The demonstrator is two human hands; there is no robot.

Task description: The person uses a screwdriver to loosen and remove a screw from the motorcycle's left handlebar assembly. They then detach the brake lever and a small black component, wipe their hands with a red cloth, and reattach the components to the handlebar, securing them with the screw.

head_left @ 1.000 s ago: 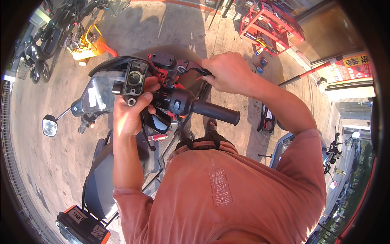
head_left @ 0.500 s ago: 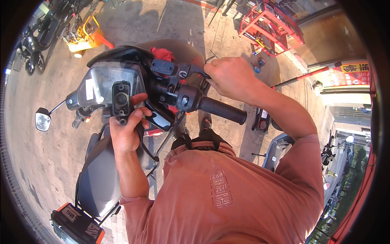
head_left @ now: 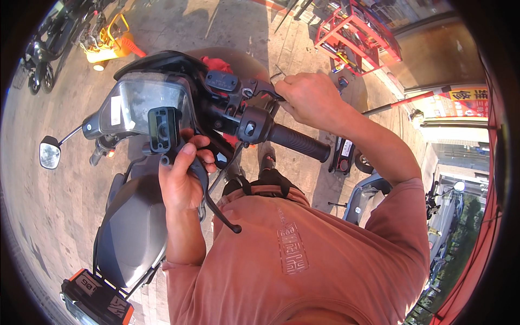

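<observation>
- The left hand holds a black reservoir, its fingers and thumb closed on the lower body and the lever end.
- The reservoir sits above that hand, in front of the scooter's clear front panel from this view. Its top is uncovered and faces the camera.
- Inside the reservoir, a round shape shows within the oblong walls; whether any fluid is in it, I cannot tell.
- A loose lever runs from the left hand down and to the right, ending in a rounded tip in front of the shirt.
- The right hand is curled narrow around the outer end of the mounted lever, hiding its tip.
- The mounted reservoir is on the handlebar, near the inner end of that lever. Its flat lid is on, so its contents are hidden.
- The ribbed grip points to the lower right, apart from both hands.
- A red cloth lies just behind the mounted reservoir.
- The red cart at the upper right holds tools on its shelves, too small to tell apart.
- An orange-edged box is behind the seat; its inside is hidden.
</observation>
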